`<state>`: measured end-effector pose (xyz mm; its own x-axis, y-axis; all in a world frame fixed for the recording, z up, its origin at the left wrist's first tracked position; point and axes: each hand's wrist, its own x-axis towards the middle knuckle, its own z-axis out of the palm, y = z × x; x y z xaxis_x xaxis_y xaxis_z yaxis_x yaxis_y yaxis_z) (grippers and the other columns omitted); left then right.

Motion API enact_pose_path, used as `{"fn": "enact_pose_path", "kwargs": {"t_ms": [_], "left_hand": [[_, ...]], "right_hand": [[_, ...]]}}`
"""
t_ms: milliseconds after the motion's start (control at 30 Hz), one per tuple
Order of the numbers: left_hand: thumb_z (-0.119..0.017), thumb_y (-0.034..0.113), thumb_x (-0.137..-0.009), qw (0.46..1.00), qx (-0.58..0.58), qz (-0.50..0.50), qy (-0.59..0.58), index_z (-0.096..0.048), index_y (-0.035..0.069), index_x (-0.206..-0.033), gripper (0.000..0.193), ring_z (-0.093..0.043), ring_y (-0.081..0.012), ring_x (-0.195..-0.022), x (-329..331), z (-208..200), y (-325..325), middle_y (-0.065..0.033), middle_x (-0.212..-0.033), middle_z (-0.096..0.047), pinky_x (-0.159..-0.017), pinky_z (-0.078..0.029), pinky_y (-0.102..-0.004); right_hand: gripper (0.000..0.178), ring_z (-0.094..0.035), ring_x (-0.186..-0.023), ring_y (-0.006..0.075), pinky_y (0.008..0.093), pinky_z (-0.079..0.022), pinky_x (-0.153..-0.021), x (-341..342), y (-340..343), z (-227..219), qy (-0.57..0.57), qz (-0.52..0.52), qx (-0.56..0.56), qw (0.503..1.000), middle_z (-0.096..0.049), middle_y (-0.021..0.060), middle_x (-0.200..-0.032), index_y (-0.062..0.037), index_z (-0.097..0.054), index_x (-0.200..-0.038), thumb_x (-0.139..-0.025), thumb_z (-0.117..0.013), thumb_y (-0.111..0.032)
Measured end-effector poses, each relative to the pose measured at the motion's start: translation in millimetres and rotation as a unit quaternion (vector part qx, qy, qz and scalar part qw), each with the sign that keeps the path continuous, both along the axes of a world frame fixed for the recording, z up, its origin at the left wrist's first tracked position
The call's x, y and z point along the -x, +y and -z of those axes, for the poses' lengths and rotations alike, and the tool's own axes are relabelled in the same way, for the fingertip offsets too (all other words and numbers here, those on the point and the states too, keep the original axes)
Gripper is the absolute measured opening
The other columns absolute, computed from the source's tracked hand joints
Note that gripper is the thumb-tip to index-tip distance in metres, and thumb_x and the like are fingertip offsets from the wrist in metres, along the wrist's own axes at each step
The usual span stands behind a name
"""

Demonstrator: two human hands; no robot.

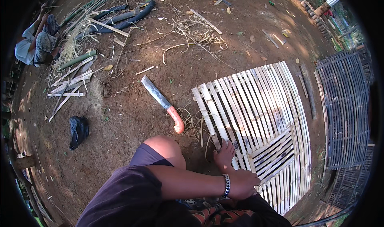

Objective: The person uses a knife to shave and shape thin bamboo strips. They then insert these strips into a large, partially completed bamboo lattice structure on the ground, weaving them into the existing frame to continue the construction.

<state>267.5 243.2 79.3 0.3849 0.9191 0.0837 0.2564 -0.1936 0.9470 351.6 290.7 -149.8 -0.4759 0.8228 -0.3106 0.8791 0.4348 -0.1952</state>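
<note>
Beside the bamboo mat (256, 107), left hand (242, 183) presses its near edge, grip unclear; slats run away from it; right hand unseen

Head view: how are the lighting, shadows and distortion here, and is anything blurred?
Head view: dappled sun and shade across the dirt ground; bright glare on the pale bamboo slat panel; fisheye bends the panel's straight slats and blacks out the corners; the machete is sharp, while the left hand on the panel lies in softer shade; no right hand can be made out.
</note>
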Motion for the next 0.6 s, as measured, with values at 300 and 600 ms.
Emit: {"fn": "enact_pose_path", "kwargs": {"t_ms": [300, 600], "left_hand": [[-0.069, 0.03, -0.09, 0.999, 0.037, 0.02, 0.031, -0.064, 0.003, -0.114, 0.036, -0.067, -0.0326, -0.104, 8, -4, 1, -0.014, -0.106, -0.066, -0.09, -0.053, -0.0454], [-0.065, 0.03, -0.092, 0.997, 0.054, 0.036, 0.032, -0.065, 0.001, -0.118, 0.038, -0.065, -0.0356, -0.109, 14, -6, -1, -0.0174, -0.112, -0.067, -0.095, -0.051, -0.0461]], "right_hand": [[0.081, -0.035, -0.144, 0.0384, 0.0553, -0.028, -0.117, -1, 2, -11, 0.001, 0.013, 0.033, 0.999, -0.038, 0.0194, -0.152, -0.0122, -0.041, -0.152, -0.082, -0.078, -0.031], [0.081, -0.035, -0.144, 0.0385, 0.0563, -0.031, -0.116, -17, 2, -13, 0.01, 0.066, 0.043, 0.997, -0.037, 0.0182, -0.153, -0.0147, -0.041, -0.151, -0.081, -0.08, -0.03]]}}
